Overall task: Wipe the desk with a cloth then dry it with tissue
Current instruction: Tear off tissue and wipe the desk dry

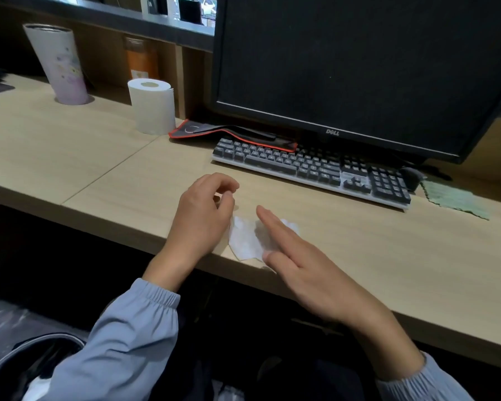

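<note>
Tabletop [359, 241] near edge, tissue [243, 241] flat, long axis left-right, under right hand's [310, 273] straight fingers [272, 224], left hand [203, 215] beside, curled, hold unclear

Both arms wear light-blue sleeves [133, 328] with elastic, gathered cuffs.

tissue [245, 241] on desk [359, 241] near edge | keyboard [301, 166] at 1 o'clock | monitor [359, 68] behind keyboard | roll [152, 108] 11 o'clock | cloth [454, 199] 2 o'clock

Open desk [70, 146] left of keyboard [310, 169]
</note>
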A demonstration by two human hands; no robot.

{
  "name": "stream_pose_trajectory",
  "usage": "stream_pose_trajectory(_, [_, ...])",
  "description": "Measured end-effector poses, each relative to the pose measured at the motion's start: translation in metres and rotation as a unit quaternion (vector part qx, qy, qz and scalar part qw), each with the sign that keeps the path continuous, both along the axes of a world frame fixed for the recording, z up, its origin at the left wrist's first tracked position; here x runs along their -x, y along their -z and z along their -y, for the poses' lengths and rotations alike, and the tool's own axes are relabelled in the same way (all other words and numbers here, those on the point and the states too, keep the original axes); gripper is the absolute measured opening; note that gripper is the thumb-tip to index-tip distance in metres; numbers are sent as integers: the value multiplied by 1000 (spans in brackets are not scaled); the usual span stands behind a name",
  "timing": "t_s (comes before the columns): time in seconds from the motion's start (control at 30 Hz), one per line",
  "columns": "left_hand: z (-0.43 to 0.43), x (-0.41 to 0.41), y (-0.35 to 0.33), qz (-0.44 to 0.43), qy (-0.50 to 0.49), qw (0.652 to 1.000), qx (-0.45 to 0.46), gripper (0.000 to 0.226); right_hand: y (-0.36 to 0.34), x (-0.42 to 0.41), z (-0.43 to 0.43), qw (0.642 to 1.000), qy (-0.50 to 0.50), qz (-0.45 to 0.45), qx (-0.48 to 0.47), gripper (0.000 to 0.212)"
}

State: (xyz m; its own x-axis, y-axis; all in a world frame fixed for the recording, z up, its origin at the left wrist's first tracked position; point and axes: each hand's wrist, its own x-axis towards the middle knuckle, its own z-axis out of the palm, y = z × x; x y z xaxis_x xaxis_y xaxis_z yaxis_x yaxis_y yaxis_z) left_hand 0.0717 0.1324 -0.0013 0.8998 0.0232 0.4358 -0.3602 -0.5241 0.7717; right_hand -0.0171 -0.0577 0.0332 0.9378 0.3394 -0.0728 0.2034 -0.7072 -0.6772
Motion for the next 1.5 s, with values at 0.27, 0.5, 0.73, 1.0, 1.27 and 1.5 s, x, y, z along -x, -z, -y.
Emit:
stream_pose_trajectory(0.27, [29, 43, 5, 35, 146, 951, -271, 57, 17, -2, 26, 972, 190, 130, -53, 47])
stream_pose_trajectory(0.5, [33, 65, 25, 38, 167, 893, -417, 65, 25, -2, 14, 978, 114, 153, 86, 42])
stream_pose_trajectory(0.73, [-30, 63, 21, -34, 132, 899, -416, 58, 22, -5, 10, 973, 74, 161, 146, 44])
stream_pose_trajectory(1.0, [-50, 42, -4, -135, 166, 881, -421, 53, 24, -28, -3, 961, 80, 160, 209, 55])
stream_pose_trajectory(1.27, [-16, -61, -24, -177, 230, 854, -431, 54, 25, -26, -3, 962, 81, 149, 215, 59])
stream_pose_trajectory(1.5, [0, -82, -19, -178, 218, 854, -437, 58, 25, -27, -2, 964, 86, 146, 207, 60])
